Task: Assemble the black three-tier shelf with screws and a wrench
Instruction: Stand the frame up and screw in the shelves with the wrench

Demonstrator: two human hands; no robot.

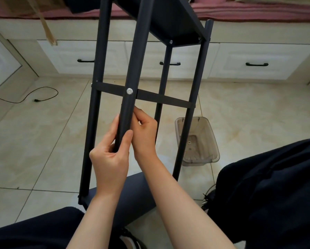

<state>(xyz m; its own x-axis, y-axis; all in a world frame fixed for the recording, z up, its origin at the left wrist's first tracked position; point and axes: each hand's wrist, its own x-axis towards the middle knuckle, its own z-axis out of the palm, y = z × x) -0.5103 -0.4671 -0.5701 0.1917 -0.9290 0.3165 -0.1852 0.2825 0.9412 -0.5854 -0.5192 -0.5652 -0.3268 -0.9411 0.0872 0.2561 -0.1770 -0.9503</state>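
Note:
The black shelf frame (100, 51) leans toward me, its poles running from my lap up to a black tier board (175, 22) at the top. A thin shelf panel (161, 97) crosses the poles at mid-height, fixed to the front pole (134, 60) by a silver screw (129, 91). My left hand (111, 155) grips the front pole below that screw. My right hand (145, 130) sits on the pole's right side, fingers curled with the tips pressed against it; what they hold is hidden. A second screw (171, 41) shows on the tier board's corner.
A clear plastic bin (211, 141) with small hardware stands on the tile floor to the right, behind a pole. White drawers (258, 63) with black handles line the back. A black cable (42, 94) lies at the left. My dark-trousered legs fill the bottom.

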